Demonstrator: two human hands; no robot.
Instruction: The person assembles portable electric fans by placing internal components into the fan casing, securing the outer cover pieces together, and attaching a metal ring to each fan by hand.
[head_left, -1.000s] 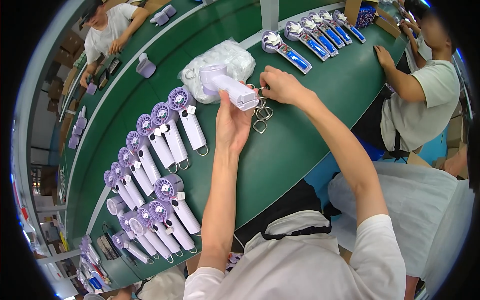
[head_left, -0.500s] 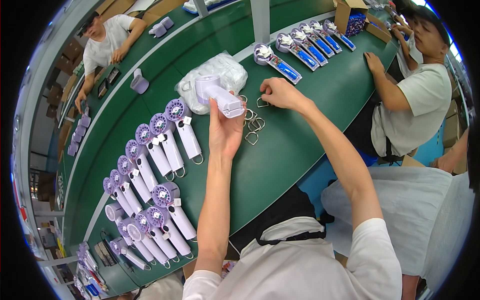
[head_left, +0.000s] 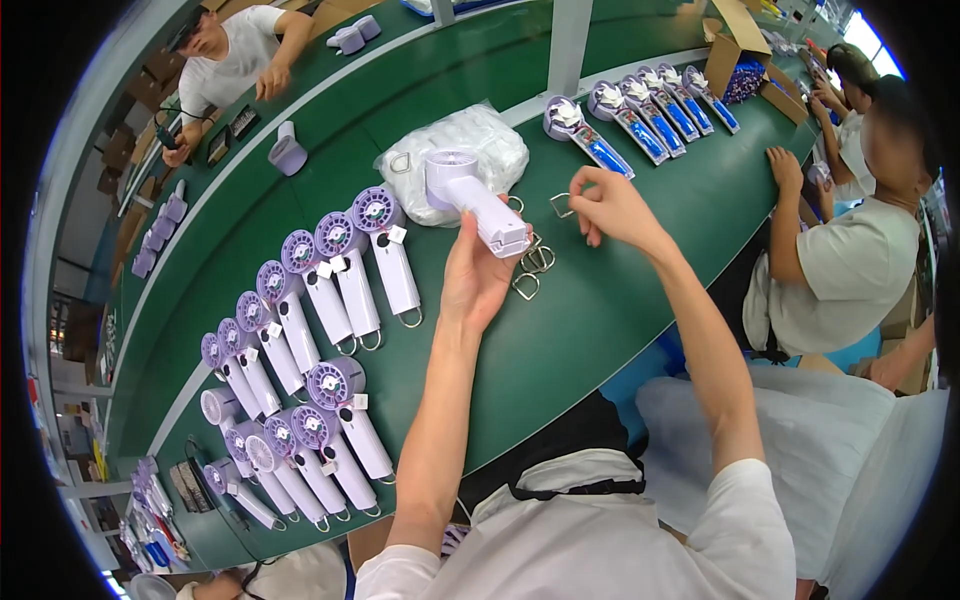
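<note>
My left hand [head_left: 476, 278] is wrapped round a pale lavender handheld fan [head_left: 478, 204]. The fan is tilted, with its round head away from me and the squared handle end towards me. To its right, my right hand [head_left: 622, 212] pinches a D-shaped metal ring [head_left: 554, 207] between thumb and fingertips, apart from the fan. Several more metal rings [head_left: 526, 287] lie on the green table below the fan's handle end, partly behind my left hand. Beyond the fan sits a clear plastic bag [head_left: 502, 150] of white contents, with one ring on it.
Rows of lavender fans [head_left: 398, 272] with wire loops lie to the left. Opened fan halves [head_left: 600, 150] with blue cells line the far right, near a cardboard box [head_left: 738, 48]. A co-worker [head_left: 840, 220] sits at right, another [head_left: 235, 60] across the table. A post [head_left: 568, 45] stands beyond.
The view has shifted, so the table's things sit further right. My right hand has turned, its lower fingers now showing, with the ring still pinched. My left hand keeps holding the fan.
</note>
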